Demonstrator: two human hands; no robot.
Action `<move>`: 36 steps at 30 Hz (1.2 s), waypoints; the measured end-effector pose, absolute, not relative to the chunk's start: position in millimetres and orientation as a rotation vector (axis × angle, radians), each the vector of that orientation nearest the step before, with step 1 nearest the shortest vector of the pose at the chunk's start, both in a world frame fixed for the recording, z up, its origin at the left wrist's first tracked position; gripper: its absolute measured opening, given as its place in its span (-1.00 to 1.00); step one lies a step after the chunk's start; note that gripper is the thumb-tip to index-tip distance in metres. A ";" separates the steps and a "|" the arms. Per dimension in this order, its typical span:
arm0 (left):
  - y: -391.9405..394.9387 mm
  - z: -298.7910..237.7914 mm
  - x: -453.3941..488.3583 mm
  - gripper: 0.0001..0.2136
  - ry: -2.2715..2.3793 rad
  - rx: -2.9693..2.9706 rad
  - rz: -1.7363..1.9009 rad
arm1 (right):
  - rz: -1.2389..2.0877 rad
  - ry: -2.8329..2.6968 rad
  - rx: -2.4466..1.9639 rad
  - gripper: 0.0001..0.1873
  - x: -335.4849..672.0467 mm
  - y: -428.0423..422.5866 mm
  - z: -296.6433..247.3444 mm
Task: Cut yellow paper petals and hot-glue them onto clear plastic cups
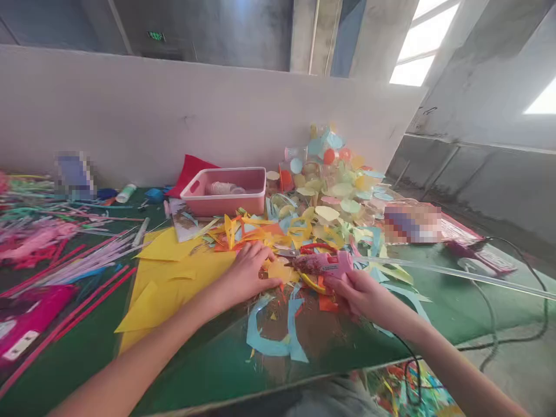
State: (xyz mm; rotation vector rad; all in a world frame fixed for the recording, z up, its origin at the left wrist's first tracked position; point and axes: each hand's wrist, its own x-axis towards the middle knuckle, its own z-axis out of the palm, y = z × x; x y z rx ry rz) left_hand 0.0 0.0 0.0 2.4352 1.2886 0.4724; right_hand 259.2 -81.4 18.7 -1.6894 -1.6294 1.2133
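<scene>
My right hand grips a pink hot glue gun, with a long clear glue stick running out to the right behind it. The gun's nozzle points left towards a yellow cut-out. My left hand lies flat, its fingertips resting on or beside that cut-out. Scissors with red handles lie just beyond the gun among scraps of yellow and orange paper. A large yellow sheet stretches out to the left of my left hand.
A pink plastic tray holds clear cups. Behind the scraps rises a heap of pastel cut pieces and cups. Coloured straws cover the left of the green table. Black cords trail at right, and a low white wall stands behind.
</scene>
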 end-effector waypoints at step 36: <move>1.4 -3.7 -2.5 -0.66 1.213 2.482 0.529 | 1.119 -1.737 -1.721 -0.47 248.2 -78.7 30.9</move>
